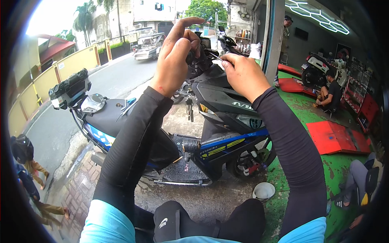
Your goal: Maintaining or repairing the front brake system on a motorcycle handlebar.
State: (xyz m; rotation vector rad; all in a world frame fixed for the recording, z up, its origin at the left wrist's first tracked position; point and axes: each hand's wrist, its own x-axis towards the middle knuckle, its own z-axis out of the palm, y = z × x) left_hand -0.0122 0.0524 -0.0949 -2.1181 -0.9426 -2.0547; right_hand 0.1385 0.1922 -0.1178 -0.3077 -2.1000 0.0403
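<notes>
A black and blue scooter (219, 89) stands side-on in front of me. Up at its handlebar, my left hand (174, 60) is raised with the index finger stretched to the right. Its other fingers curl against a dark part of the handlebar area (198, 65); what they grip is hidden. Beside it, my right hand (245, 75) pinches a thin metal rod-like tool (216, 57), its tip pointing left into the dark handlebar parts. The tool's handle end is covered by my fingers. A bunch of keys (189, 107) hangs on the scooter below my hands.
On the scooter's seat (111, 115) lie blue-handled pliers (129, 103) and a silvery piece (93, 103). A white bucket (263, 191) stands by the front wheel. Red ramps (338, 137) and a seated person (332, 95) are at right. Passers-by (34, 162) are at left; a vehicle (148, 44) is on the road.
</notes>
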